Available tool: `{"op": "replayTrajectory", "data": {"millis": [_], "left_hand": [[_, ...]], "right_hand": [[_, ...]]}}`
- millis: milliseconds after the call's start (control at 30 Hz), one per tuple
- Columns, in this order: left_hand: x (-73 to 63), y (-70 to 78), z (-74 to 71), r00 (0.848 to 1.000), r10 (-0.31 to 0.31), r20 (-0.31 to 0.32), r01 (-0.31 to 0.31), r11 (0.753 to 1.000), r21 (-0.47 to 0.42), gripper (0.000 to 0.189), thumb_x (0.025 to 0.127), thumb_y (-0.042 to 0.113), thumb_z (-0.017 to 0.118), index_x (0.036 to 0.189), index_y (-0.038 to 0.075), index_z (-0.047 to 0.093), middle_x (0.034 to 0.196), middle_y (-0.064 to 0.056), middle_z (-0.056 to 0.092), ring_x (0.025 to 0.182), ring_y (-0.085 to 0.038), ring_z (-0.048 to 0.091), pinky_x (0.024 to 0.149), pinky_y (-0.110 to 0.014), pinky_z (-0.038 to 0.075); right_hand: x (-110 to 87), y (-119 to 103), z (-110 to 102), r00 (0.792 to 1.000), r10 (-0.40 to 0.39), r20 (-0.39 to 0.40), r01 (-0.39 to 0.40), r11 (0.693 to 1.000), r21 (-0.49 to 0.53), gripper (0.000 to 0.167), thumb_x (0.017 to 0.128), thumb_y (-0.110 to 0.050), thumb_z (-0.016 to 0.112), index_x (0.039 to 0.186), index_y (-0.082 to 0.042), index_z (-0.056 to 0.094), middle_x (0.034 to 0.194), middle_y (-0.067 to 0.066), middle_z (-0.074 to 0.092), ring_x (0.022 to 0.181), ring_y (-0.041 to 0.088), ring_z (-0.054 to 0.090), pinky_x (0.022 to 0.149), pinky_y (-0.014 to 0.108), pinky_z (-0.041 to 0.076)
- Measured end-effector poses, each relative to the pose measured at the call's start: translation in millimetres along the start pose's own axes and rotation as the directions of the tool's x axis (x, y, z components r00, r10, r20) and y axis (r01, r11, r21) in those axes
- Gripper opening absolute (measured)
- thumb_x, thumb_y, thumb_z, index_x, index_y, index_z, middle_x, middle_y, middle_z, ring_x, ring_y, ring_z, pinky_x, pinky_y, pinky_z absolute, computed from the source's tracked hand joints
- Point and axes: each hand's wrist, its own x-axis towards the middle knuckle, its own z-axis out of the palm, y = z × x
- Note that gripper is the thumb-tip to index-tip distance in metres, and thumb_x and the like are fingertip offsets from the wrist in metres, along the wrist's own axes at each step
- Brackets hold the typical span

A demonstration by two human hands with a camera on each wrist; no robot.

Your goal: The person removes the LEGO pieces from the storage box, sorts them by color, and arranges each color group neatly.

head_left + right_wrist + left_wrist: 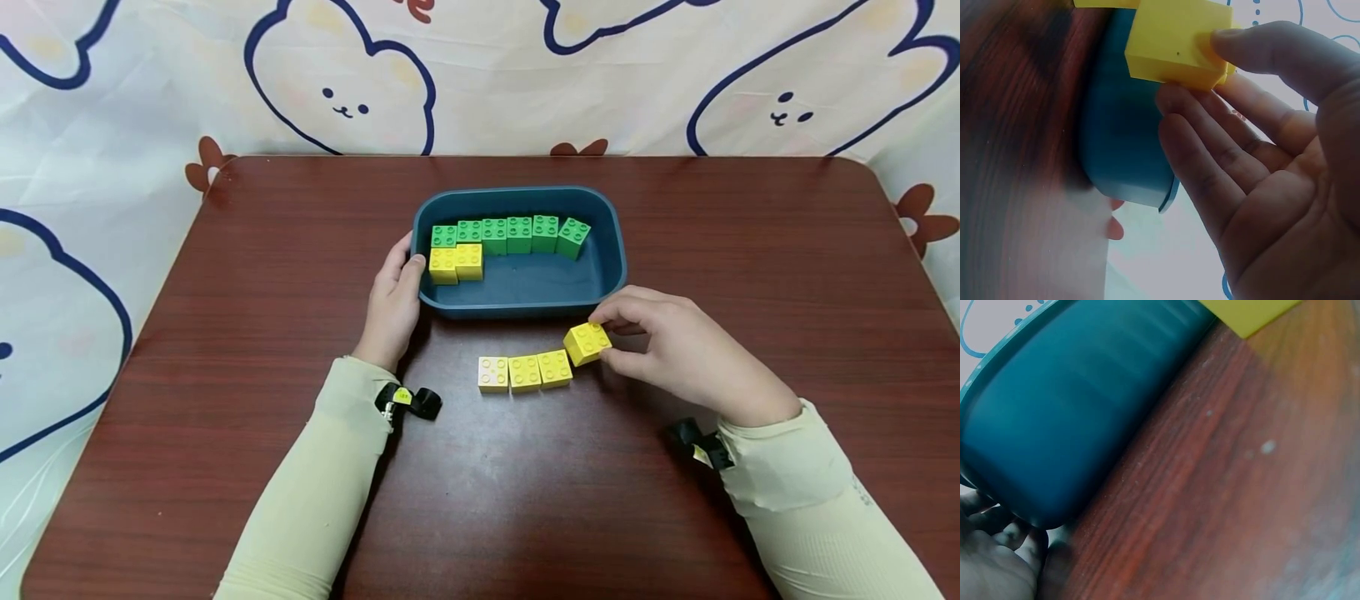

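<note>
My right hand (675, 346) pinches a yellow toy brick (587, 343) between thumb and fingers, just past the near right side of a dark teal plastic tray (517, 312). In the right wrist view, the thumb presses one side of this yellow brick (1175, 44). My left hand (393, 304) grips the tray's left end, thumb over the rim and fingers along the outer wall. Inside the tray, several green bricks (519, 235) form a row, with two yellow bricks (456, 263) before its left end. Three yellow bricks (524, 374) lie in a row on the table, left of the pinched one.
The brown wood-grain table (247, 433) bears everything. Behind it hangs a white cloth (487, 92) with cartoon figures. A black wrist strap (408, 400) sits at the left sleeve and another (701, 446) at the right.
</note>
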Motion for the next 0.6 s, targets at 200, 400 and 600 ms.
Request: {"op": "replayTrajectory", "data": {"millis": [200, 400, 600], "left_hand": [[0.5, 0.6, -0.5, 1.000, -0.005, 0.003, 0.005, 1.000, 0.003, 0.045, 0.108, 0.027, 0.043, 0.153, 0.022, 0.044, 0.153, 0.005, 0.044, 0.140, -0.005, 0.036, 0.117, -0.034, 0.030], [-0.3, -0.7, -1.5, 1.000, -0.016, 0.009, 0.016, 1.000, -0.003, 0.045, 0.108, 0.026, 0.042, 0.153, 0.022, 0.043, 0.154, 0.006, 0.043, 0.141, -0.006, 0.035, 0.117, -0.035, 0.030], [-0.6, -0.9, -1.4, 1.000, -0.015, 0.009, 0.015, 1.000, -0.003, 0.045, 0.108, 0.027, 0.042, 0.153, 0.022, 0.042, 0.154, 0.006, 0.043, 0.141, -0.006, 0.035, 0.117, -0.035, 0.030]], "right_hand": [[2.1, 1.3, 2.5, 0.996, 0.044, 0.071, -0.046, 0.999, 0.026, 0.030, 0.085, -0.010, 0.079, 0.113, -0.014, 0.069, 0.112, -0.001, 0.065, 0.102, 0.018, 0.065, 0.088, 0.042, 0.056], [3.9, 6.1, 6.5, 0.989, 0.078, 0.129, -0.081, 0.996, 0.024, 0.031, 0.085, -0.010, 0.079, 0.115, -0.013, 0.069, 0.114, 0.001, 0.066, 0.103, 0.018, 0.066, 0.088, 0.043, 0.056], [5.4, 8.1, 9.1, 0.985, 0.077, 0.156, -0.082, 0.996, 0.026, 0.031, 0.085, -0.009, 0.079, 0.115, -0.013, 0.070, 0.112, 0.002, 0.067, 0.101, 0.018, 0.067, 0.087, 0.043, 0.056]]}}
